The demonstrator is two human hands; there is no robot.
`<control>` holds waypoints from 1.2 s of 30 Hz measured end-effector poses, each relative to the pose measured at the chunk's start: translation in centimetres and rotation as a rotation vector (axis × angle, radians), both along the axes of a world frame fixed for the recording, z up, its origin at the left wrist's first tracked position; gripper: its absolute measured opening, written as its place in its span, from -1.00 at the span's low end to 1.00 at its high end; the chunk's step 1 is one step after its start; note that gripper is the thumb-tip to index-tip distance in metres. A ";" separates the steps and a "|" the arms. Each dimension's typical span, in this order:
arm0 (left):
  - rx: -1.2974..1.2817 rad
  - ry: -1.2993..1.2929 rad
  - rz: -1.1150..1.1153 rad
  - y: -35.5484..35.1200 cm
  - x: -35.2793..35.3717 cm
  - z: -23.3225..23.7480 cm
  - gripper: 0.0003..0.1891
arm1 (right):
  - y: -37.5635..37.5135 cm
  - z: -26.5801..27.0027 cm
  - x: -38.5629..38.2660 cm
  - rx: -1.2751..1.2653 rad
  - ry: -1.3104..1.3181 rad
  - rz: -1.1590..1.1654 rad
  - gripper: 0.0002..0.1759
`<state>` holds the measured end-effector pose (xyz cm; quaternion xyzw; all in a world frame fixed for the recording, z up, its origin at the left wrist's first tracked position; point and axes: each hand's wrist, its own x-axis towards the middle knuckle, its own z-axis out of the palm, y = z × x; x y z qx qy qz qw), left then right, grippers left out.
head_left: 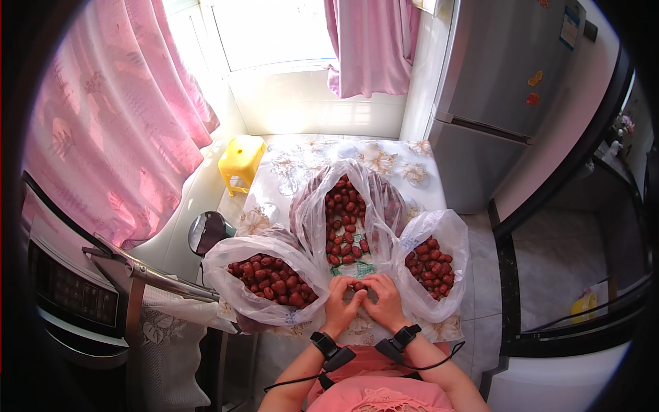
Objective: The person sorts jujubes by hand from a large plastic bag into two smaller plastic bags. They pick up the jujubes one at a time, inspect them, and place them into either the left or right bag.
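My left hand [339, 304] and my right hand [383, 300] meet at the front of the table, fingertips bent around a small dried red date [359, 287]. Both hands appear closed on it. Just beyond them, loose red dates [347, 220] lie in the mouth of a large clear plastic bag [312, 199]. To the left of my hands stands an open plastic bag [218, 261] full of red dates [272, 279]. On the right, a smaller open bag [458, 240] also has red dates [430, 268] in it.
A flowered cloth covers the table [274, 180]. Beside its far left corner is a yellow stool [242, 156]; a round dark object [208, 232] is at the left edge. A grey refrigerator [491, 130] stands at the back right, an oven-like appliance [75, 288] at left.
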<state>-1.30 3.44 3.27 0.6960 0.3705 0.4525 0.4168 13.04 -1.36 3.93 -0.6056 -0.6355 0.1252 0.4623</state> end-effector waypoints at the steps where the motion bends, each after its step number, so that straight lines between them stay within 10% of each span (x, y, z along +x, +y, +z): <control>1: -0.004 0.000 0.000 0.0 0.0 0.0 -0.77 | 0.0 -0.1 0.0 -0.003 -0.003 0.002 -0.71; 36: 0.106 -0.003 -0.046 -0.3 0.0 0.9 -0.78 | 0.0 -0.3 -0.2 0.026 -0.060 -0.008 -0.69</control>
